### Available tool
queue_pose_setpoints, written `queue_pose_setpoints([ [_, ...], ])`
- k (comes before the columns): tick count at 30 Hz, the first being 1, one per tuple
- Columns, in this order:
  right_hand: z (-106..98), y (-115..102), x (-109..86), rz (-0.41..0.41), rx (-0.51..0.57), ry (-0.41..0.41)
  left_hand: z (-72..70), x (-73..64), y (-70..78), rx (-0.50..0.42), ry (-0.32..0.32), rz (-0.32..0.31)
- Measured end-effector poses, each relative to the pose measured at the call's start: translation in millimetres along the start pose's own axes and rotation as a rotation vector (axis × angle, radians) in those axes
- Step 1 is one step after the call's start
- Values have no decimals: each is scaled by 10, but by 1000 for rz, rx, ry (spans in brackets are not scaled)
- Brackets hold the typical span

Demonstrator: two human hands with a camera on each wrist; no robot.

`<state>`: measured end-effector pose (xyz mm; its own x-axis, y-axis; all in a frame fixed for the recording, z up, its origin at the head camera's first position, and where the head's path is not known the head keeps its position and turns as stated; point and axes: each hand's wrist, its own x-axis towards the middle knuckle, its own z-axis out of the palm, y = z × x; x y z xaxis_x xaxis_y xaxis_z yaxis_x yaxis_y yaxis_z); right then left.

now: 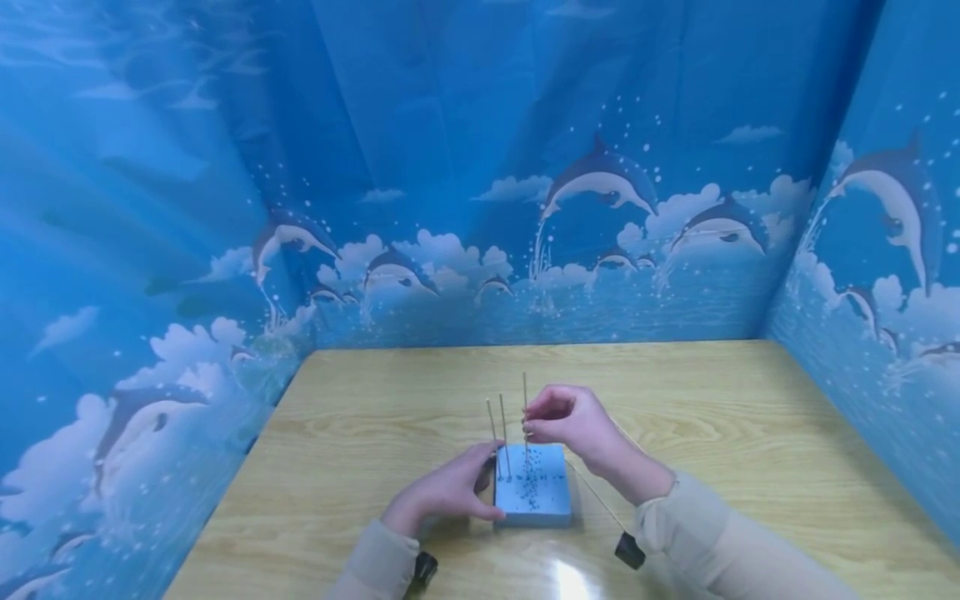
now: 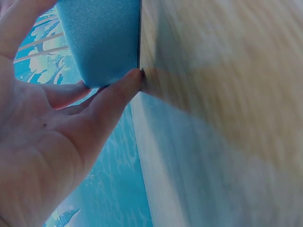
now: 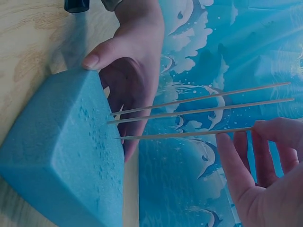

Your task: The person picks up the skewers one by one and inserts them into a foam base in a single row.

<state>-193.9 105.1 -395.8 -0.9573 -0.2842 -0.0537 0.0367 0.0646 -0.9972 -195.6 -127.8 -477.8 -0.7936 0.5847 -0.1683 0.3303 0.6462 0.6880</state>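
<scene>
Right hand (image 1: 573, 425) pinches a thin stick (image 3: 184, 135) at the foam block (image 1: 552, 493), lower centre of the head view; left hand (image 1: 448, 488) grips the block. Sideways pressure could snap the stick; slack fingers, shift the block.

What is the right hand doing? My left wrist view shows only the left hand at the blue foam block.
Observer: The right hand pinches a thin, tan wooden stick over the blue foam block.

Operator: Where do any other sticks meet the block?

Observer: Two similar sticks stand on its top face, left of the pinched one in the head view.

Operator: What does that top face look like?

Observer: It is dotted with many small, dark marks, mostly in a band across the middle in the head view.
</scene>
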Motion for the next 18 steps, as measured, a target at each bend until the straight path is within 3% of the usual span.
queue_pose_setpoints([
  [18,45,90,22,-3,-6,-3,-11,8,-11,-14,-8,10],
])
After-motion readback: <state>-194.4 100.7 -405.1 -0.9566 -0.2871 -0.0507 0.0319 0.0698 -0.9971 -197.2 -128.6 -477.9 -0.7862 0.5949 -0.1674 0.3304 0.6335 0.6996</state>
